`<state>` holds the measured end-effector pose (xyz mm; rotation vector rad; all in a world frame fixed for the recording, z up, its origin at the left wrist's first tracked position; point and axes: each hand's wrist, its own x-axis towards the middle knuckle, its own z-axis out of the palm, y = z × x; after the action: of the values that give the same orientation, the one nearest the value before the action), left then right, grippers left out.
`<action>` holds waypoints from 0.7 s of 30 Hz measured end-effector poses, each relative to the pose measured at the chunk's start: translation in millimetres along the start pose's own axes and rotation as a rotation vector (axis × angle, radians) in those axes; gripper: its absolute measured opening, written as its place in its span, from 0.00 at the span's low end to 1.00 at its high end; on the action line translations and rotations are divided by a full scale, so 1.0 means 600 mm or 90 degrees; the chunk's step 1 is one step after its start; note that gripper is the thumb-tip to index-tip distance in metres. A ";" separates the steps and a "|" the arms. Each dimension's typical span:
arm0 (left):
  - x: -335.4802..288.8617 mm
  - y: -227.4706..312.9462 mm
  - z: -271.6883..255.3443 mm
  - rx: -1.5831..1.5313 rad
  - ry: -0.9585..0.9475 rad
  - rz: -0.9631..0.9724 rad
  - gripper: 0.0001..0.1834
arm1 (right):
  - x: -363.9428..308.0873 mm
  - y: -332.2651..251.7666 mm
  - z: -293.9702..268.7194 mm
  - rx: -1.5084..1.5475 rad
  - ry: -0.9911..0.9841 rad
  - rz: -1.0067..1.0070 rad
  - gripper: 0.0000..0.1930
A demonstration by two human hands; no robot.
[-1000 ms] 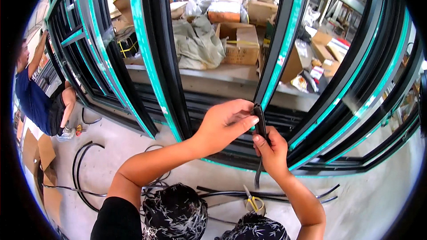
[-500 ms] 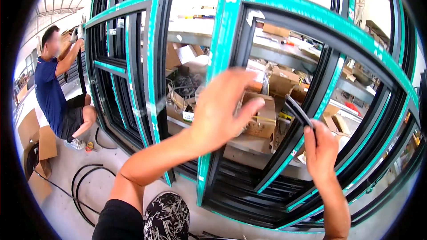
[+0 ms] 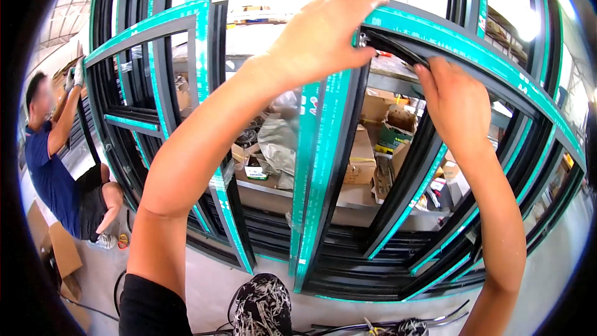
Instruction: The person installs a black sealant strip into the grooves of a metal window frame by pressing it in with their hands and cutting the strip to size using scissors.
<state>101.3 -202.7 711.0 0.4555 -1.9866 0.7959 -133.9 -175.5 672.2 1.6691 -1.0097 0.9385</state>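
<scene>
Head view: the right hand [image 3: 459,102] pinches the black strip [image 3: 396,46] inside the top of the green-taped frame [image 3: 448,37], the left hand [image 3: 329,32] curls over its corner, possibly gripping the strip's end; keeping the strip untwisted should help.

Strip [image 3: 398,48] slanted beneath frame's [image 3: 448,35] top bar

Thin and black, the strip sloped down rightward from near the upper left corner; its contact with the bar was unclear. The dark frame stood upright, printed green film along its face.
</scene>
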 end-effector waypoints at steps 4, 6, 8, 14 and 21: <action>0.001 -0.004 -0.006 0.000 0.003 0.008 0.32 | 0.009 -0.006 0.012 -0.023 -0.011 0.033 0.16; 0.003 -0.003 -0.010 0.006 0.010 0.012 0.32 | 0.009 -0.004 0.016 -0.022 0.001 0.037 0.16; 0.005 0.004 -0.007 0.011 0.006 0.011 0.32 | 0.009 0.002 0.019 -0.022 0.023 0.036 0.16; 0.005 0.020 0.001 0.070 -0.007 -0.032 0.33 | 0.000 0.025 0.041 -0.025 0.120 -0.058 0.14; 0.014 0.039 0.000 0.155 -0.009 -0.057 0.31 | 0.006 0.026 0.053 0.006 0.172 -0.066 0.14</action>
<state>82.9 -185.8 709.8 0.6881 -1.8759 0.9843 -142.7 -209.9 671.7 1.5365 -0.7326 1.0669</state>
